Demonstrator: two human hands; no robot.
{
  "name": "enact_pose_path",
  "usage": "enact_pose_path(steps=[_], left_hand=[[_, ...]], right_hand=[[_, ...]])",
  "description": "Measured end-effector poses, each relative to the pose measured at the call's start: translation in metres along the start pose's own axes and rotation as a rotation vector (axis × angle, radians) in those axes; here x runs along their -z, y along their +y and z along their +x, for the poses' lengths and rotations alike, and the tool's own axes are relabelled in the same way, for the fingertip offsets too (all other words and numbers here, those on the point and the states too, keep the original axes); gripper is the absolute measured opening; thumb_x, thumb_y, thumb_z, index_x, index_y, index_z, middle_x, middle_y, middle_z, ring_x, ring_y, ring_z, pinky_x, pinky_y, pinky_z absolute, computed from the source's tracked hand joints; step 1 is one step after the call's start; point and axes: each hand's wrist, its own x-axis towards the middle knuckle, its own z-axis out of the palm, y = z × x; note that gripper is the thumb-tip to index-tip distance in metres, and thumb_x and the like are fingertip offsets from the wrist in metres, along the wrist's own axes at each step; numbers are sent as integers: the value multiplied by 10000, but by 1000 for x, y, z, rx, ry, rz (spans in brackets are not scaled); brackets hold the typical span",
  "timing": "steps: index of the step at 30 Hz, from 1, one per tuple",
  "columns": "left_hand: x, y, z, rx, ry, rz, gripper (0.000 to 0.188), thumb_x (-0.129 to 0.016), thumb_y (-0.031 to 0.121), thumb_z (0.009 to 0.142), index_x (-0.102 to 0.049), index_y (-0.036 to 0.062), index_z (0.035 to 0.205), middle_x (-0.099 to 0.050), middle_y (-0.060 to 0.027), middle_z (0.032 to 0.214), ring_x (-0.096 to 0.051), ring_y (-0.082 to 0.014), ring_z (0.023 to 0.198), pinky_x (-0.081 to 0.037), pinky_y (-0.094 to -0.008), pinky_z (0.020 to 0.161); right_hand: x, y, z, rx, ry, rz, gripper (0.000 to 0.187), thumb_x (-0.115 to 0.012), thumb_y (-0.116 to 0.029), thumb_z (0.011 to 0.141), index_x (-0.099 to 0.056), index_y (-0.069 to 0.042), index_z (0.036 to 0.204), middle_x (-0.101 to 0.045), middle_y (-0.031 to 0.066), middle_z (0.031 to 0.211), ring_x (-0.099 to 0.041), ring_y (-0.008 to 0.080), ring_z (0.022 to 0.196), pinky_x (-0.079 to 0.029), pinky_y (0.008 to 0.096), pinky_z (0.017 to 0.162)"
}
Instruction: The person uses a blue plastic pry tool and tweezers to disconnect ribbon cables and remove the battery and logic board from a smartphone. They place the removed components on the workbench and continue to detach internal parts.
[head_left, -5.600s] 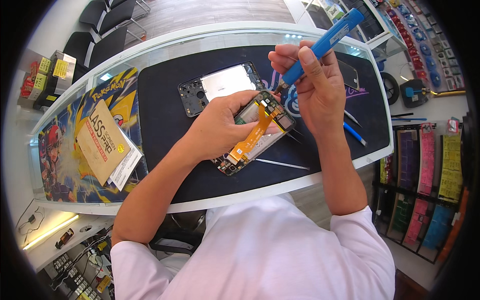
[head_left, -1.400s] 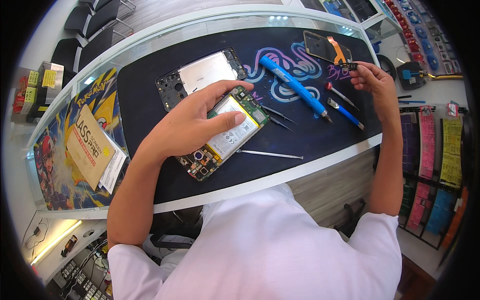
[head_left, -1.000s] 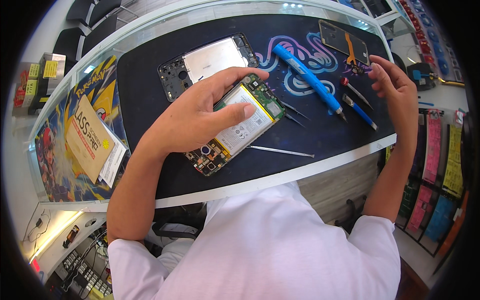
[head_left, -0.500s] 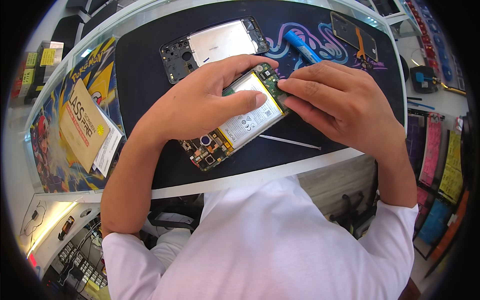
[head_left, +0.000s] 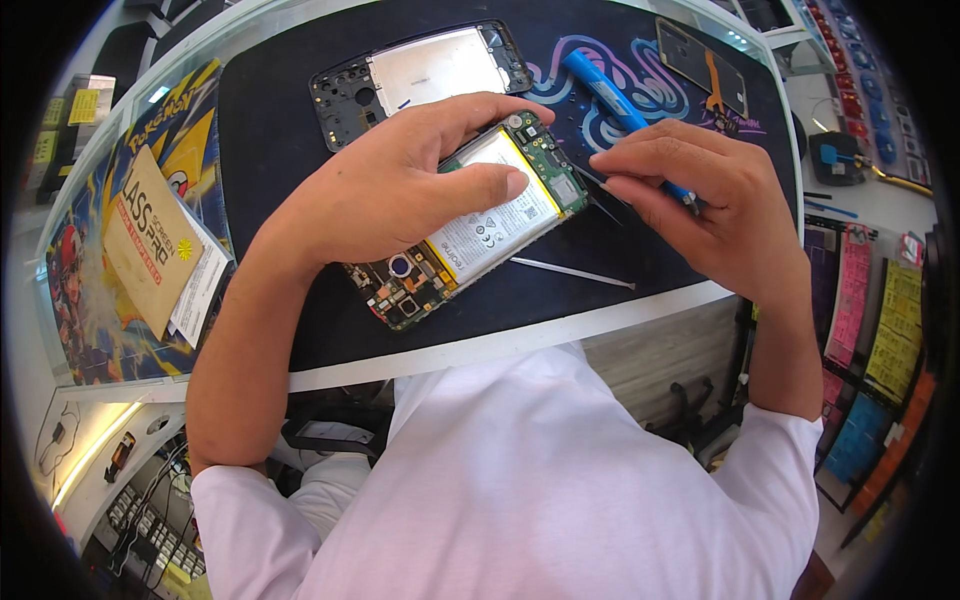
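My left hand (head_left: 375,190) is closed around an opened phone (head_left: 408,308), fingers at its far edge and thumb lying on the white battery (head_left: 490,225). Bare circuit board shows at both ends of the phone, and the phone is tilted above the mat. Just off its right end, my right hand (head_left: 705,190) pinches thumb and fingers together. A thin dark sliver shows at those fingertips, too small to name. Behind that hand a blue pen-shaped tool (head_left: 605,90) lies on the mat, its middle partly covered.
Beyond my left hand lies a detached phone shell (head_left: 440,75) with a silver plate. A thin white stick (head_left: 575,273) rests near the table's white front edge (head_left: 500,348). At the far right is a phone panel (head_left: 700,65) with an orange flex cable. A brown envelope (head_left: 150,245) lies left.
My right fingers have drawn away from the phone's right end, where they were touching the board. More of that board now shows. The left hand keeps its hold; the whole view has shifted slightly.
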Motion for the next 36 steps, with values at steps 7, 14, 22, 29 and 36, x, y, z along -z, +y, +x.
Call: enact_pose_path(steps=[7,14,22,29,36], left_hand=[[2,1,0,19,9,46,576,-682,252,1021,-559,73,1555,-713,-49,1048,-638,-63,805,-523,-243,666],[1,3,1,-6,47,-75,571,-692,245,1030,-552,75,1557,-709,-43,1069,-635,-46,812,-519,-217,666],[2,11,2,-51,59,-233,559,-702,200,1044,-534,44,1554,-717,-49,1107,-665,-51,846,-562,-215,730],[5,12,4,-98,90,-257,520,-692,186,1048,-549,37,1525,-725,-64,1123,-689,-65,914,-569,-220,788],[-5,14,1,-121,185,-60,587,-711,200,1031,-508,48,1561,-701,-105,1288,-692,-122,1128,-573,-263,965]], right_hand=[[-9,0,-26,-167,55,60,184,-818,-63,915,-794,-28,1095,-751,109,970,-731,244,796,-577,328,720],[-57,-25,-50,-51,85,-96,311,-869,-10,791,-774,-31,1086,-691,95,1003,-688,262,861,-570,369,697],[-54,-18,-49,-63,127,-150,240,-830,29,768,-690,-30,955,-669,83,949,-667,244,808,-553,357,683],[-2,-10,-69,-356,271,320,171,-697,56,909,-629,-22,1045,-725,120,957,-690,151,737,-563,294,686],[-31,1,-36,-256,802,1063,236,-664,-81,1065,-570,20,1257,-772,244,1045,-799,263,827,-679,351,753]])
